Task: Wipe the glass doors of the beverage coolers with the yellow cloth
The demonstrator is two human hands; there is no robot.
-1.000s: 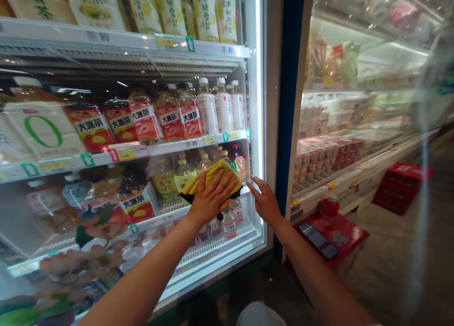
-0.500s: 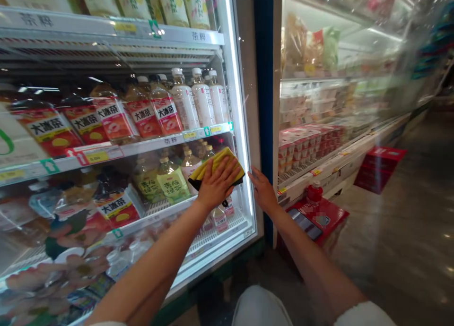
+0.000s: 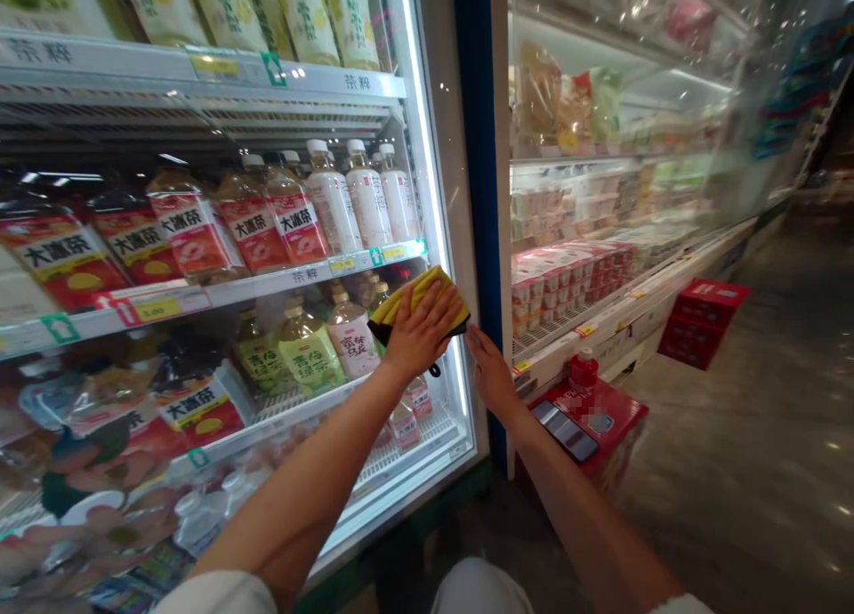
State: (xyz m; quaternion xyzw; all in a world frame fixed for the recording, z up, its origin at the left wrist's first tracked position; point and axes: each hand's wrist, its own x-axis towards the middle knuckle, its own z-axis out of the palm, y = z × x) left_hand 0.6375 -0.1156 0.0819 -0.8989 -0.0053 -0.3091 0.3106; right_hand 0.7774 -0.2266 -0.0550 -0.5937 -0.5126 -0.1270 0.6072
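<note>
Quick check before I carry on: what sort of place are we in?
Most likely a supermarket's chilled aisle: a glass-fronted cooler stocked with bottled drinks, yellow price tags, and a second lit case to its right, holding stacked cups.

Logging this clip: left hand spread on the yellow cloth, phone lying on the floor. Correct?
Wrong on the phone: it lies on top of the red box, near the red bottle, as the head view shows. The rest stands: the left hand is spread on the yellow cloth.
</note>
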